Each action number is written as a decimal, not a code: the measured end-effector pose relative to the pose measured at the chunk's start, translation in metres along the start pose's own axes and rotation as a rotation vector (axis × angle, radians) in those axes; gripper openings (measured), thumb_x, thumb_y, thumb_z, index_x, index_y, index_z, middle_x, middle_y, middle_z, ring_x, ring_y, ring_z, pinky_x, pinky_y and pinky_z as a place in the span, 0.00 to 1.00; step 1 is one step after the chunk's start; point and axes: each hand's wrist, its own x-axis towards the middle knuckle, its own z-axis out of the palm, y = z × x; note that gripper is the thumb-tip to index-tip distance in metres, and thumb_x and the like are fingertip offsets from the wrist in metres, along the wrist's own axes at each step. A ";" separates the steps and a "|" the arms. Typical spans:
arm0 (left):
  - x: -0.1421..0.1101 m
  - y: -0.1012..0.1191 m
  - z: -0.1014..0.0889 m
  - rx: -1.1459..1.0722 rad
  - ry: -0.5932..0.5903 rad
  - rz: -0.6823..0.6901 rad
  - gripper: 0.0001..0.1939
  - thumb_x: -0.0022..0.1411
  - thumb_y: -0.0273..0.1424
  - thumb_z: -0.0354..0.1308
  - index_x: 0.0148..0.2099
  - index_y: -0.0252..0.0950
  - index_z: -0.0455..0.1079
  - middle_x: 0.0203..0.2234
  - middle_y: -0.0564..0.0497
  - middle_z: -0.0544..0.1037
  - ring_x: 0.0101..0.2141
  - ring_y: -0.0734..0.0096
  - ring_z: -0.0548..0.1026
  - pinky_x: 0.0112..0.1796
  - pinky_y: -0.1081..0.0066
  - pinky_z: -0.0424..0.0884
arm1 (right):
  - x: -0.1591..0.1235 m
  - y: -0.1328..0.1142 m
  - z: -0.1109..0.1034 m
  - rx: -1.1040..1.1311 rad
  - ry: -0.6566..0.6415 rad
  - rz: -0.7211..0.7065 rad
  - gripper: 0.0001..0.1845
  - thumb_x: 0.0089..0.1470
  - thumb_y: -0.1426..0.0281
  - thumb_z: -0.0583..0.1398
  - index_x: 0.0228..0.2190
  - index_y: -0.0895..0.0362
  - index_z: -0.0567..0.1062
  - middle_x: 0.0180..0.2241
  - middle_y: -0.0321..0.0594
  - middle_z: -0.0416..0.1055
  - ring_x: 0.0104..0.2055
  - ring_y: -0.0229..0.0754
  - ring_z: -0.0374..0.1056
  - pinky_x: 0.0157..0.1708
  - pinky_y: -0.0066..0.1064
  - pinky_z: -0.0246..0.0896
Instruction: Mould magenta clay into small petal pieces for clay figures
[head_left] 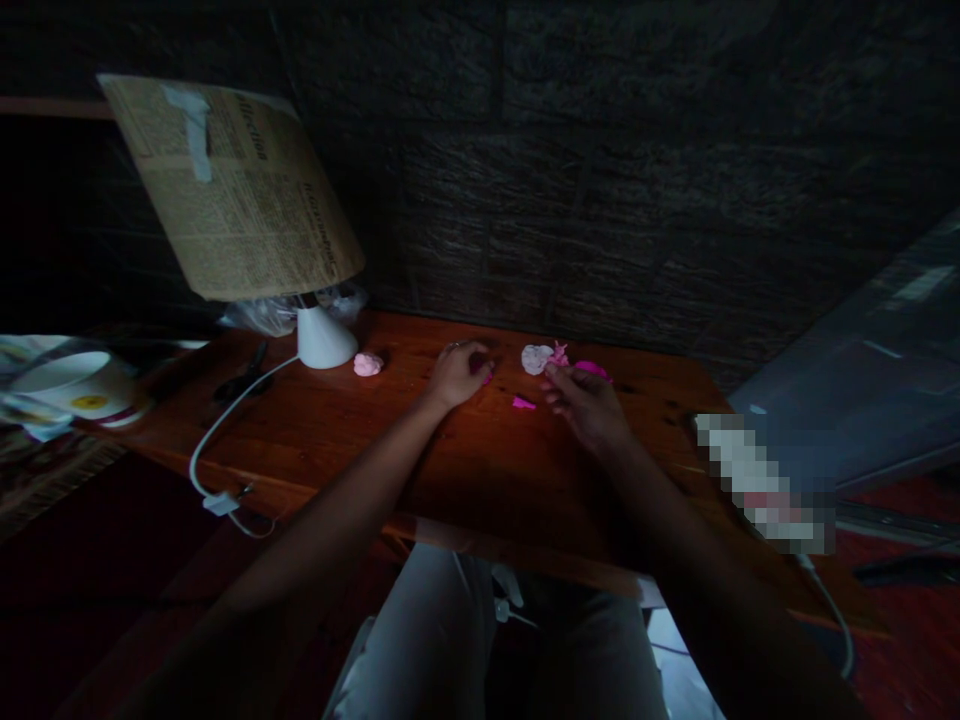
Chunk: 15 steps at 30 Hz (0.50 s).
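Note:
My left hand [457, 374] rests low over the table with fingers curled down. A magenta piece [487, 376] shows at its fingertips, mostly hidden by them. My right hand [589, 402] is closed in a pinch at a small pink spiky clay piece [559, 352]; the exact contact is hard to see in the dim light. Just left of that piece lies a pale pink flattened clay round [535, 360]. Behind my right hand is a magenta disc [594, 370], partly covered. A small magenta scrap [523, 403] lies between both hands. Farther left sits a pale pink clay lump [367, 364].
A lamp with a newspaper-print shade [240, 190] stands on the wooden table [480, 470] at the left, its white cord [225, 430] hanging over the front edge. Dark scissors-like handles [238, 385] lie beside it. A white tub [75, 385] is far left, a blurred-out phone-like object [761, 480] right.

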 end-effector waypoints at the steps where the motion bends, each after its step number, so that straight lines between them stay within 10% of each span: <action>1: 0.000 0.002 0.000 -0.001 0.015 0.014 0.10 0.56 0.31 0.62 0.41 0.36 0.77 0.43 0.43 0.81 0.49 0.52 0.75 0.57 0.57 0.65 | 0.000 0.001 -0.001 0.014 -0.001 -0.005 0.25 0.31 0.50 0.74 0.26 0.56 0.78 0.27 0.39 0.78 0.25 0.36 0.71 0.25 0.27 0.67; 8: -0.005 0.016 0.001 -0.036 0.068 0.097 0.07 0.61 0.28 0.59 0.41 0.38 0.77 0.41 0.46 0.82 0.47 0.59 0.77 0.55 0.60 0.67 | 0.003 0.008 -0.004 0.103 -0.080 -0.040 0.24 0.32 0.57 0.77 0.31 0.54 0.80 0.36 0.44 0.82 0.43 0.51 0.79 0.48 0.47 0.74; 15: -0.012 0.027 0.007 -0.191 0.069 0.208 0.08 0.63 0.31 0.59 0.42 0.35 0.77 0.40 0.44 0.82 0.43 0.63 0.78 0.48 0.65 0.70 | 0.003 0.008 -0.003 0.026 -0.083 -0.001 0.27 0.36 0.54 0.75 0.37 0.54 0.79 0.29 0.41 0.80 0.29 0.44 0.78 0.34 0.37 0.76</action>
